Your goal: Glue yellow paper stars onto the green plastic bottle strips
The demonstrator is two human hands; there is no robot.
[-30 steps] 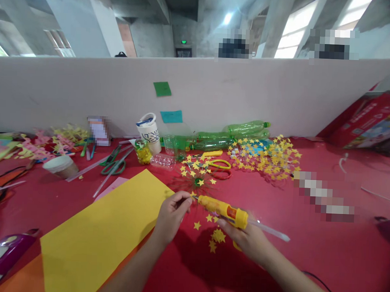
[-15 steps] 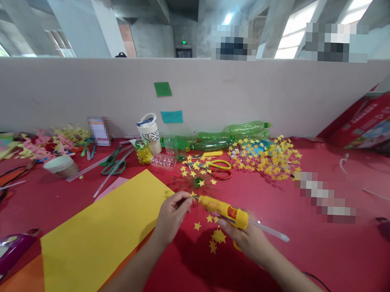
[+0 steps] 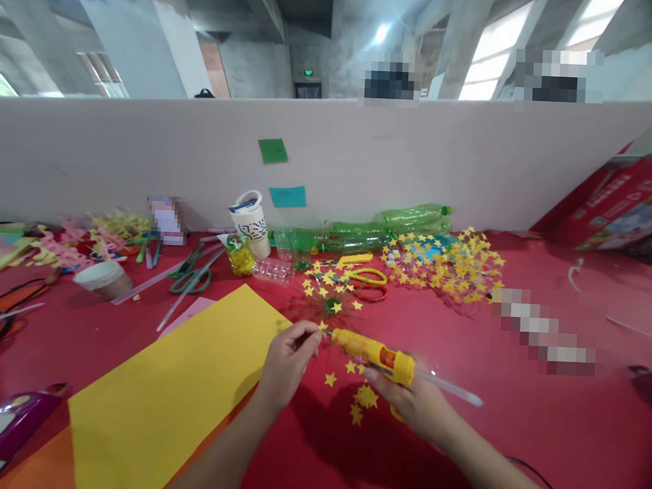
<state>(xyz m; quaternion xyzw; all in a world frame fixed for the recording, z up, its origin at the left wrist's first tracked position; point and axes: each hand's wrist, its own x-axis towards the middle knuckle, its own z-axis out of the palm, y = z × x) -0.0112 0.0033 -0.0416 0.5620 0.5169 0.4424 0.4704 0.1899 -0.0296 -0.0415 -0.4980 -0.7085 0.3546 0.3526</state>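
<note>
My right hand (image 3: 413, 400) is wrapped round a yellow hot glue gun (image 3: 372, 349), with a clear glue stick (image 3: 454, 387) jutting from its back end. Its nozzle points left and meets the fingertips of my left hand (image 3: 288, 358). The left fingers are pinched together at a small yellow paper star (image 3: 323, 326). Just beyond them stands a spray of thin strands with a green centre (image 3: 331, 306) and several yellow stars on its tips. Loose yellow stars (image 3: 365, 396) lie on the red table below the glue gun.
Yellow paper (image 3: 173, 389) lies to the left, a purple tool (image 3: 15, 425) at its lower left. Behind are scissors (image 3: 368, 277), a yellow cutter (image 3: 355, 259), green bottles (image 3: 359, 235), a white cup (image 3: 250, 223) and a larger star bunch (image 3: 465, 268). A white partition (image 3: 416, 155) stands behind.
Both hands and the glue gun keep practically the same place, with the nozzle still at the left fingertips. The view has shifted very slightly.
</note>
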